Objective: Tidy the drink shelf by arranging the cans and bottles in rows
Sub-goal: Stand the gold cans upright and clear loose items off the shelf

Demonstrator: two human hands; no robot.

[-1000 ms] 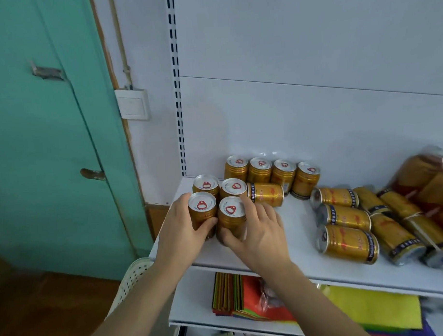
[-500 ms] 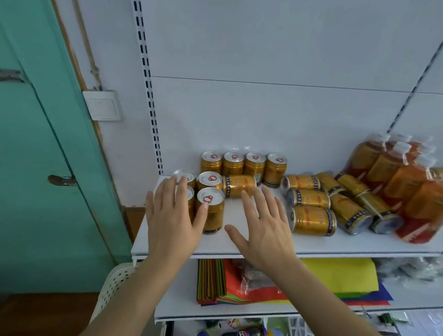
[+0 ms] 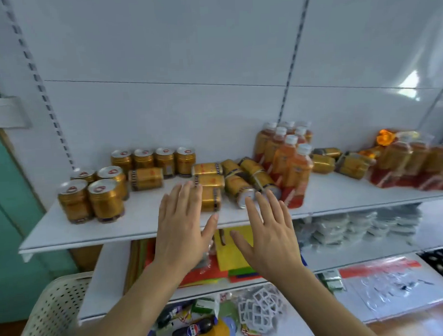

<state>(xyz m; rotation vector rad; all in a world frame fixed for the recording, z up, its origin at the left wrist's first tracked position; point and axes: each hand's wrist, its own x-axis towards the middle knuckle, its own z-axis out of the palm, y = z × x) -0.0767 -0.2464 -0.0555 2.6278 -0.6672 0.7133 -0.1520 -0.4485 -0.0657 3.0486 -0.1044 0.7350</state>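
Observation:
Several gold cans stand upright in a block (image 3: 90, 195) at the left end of the white shelf (image 3: 142, 226), with a back row of upright cans (image 3: 153, 160) behind. One can (image 3: 146, 178) lies on its side beside them. A pile of toppled gold cans (image 3: 231, 182) lies mid-shelf. Orange bottles (image 3: 288, 160) stand in a row right of the pile. My left hand (image 3: 182, 227) hovers flat, fingers spread, just in front of the toppled cans. My right hand (image 3: 270, 231) is spread beside it. Both hold nothing.
More cans (image 3: 340, 161) and wrapped orange bottles (image 3: 411, 163) lie at the shelf's right end. Lower shelves hold coloured paper (image 3: 233, 258) and packets (image 3: 348, 228). A perforated white basket (image 3: 52, 312) stands at lower left beside a green door (image 3: 5, 200).
Both hands let go of the upright cans at the left and moved right, opening flat in front of the toppled cans. The view swung right, bringing bottles into sight.

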